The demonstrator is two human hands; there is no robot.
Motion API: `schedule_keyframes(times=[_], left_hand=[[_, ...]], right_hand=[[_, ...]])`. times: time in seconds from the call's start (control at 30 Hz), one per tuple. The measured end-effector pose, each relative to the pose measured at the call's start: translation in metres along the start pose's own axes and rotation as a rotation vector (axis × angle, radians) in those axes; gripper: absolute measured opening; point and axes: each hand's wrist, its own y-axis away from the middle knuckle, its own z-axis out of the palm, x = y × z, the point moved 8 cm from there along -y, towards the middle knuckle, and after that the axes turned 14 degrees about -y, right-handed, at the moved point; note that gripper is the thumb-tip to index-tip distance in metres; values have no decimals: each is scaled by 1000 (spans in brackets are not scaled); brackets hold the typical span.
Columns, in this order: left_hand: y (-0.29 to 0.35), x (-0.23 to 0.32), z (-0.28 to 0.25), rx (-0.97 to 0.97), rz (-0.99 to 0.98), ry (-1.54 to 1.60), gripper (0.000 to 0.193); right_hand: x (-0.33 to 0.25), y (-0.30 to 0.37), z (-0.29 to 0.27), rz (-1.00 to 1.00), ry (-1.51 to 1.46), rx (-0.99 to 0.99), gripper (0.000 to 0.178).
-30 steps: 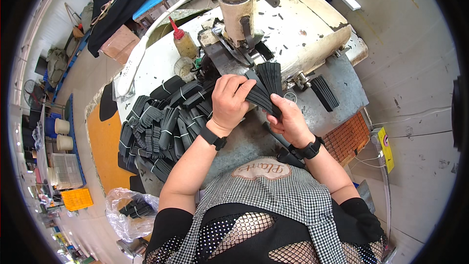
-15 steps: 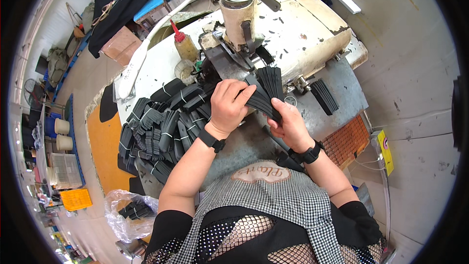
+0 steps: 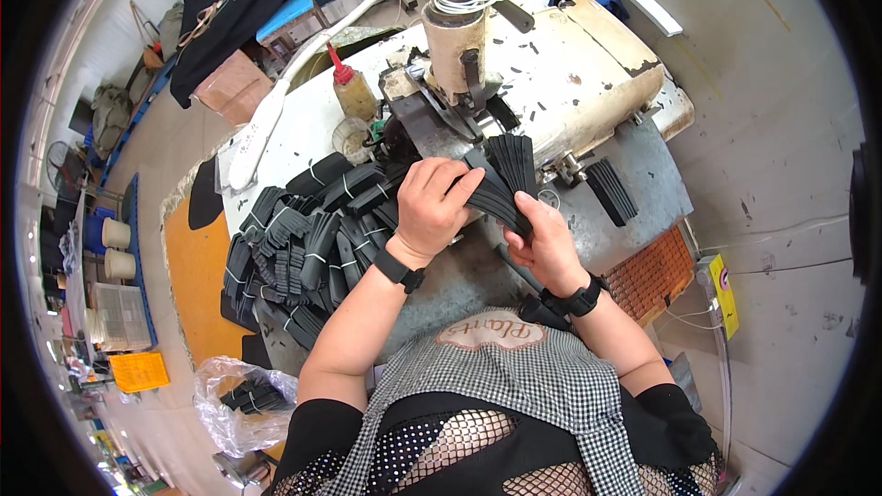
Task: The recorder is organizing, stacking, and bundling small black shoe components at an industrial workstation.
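Black flat strips (image 3: 511, 163) are fanned out in front of the machine head, some pointing away and others bent over to the left. My right hand (image 3: 548, 237) grips their near end, thumb on top. My left hand (image 3: 430, 209) is closed with thumb and forefinger on the left end of the strips (image 3: 491, 197); its other fingers curl behind. The skiving or sewing type machine (image 3: 457, 50), cream with a dark metal head, stands just beyond both hands. Left of my left hand lies a heap of black strip bundles (image 3: 317, 243) tied with white bands.
A squeeze bottle with red tip (image 3: 354, 92) and a clear cup (image 3: 350, 136) stand behind the heap. Another stack of black strips (image 3: 610, 191) lies on the metal plate at right. A white lamp arm (image 3: 266, 124) crosses the left side. A plastic bag (image 3: 243, 404) sits lower left.
The whole picture has shifted slightly downward. Both hands keep nearly the same grip on the strips.
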Motion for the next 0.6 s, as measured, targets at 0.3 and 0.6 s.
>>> schedule_keyframes(times=[0.3, 0.6], left_hand=[[-9, -5, -2, -23, -13, -12, 41], [-13, -4, 4, -50, 26, -24, 34]], right_hand=[[-4, -4, 8, -18, 2, 2, 33], [-5, -7, 6, -21, -20, -31, 32]])
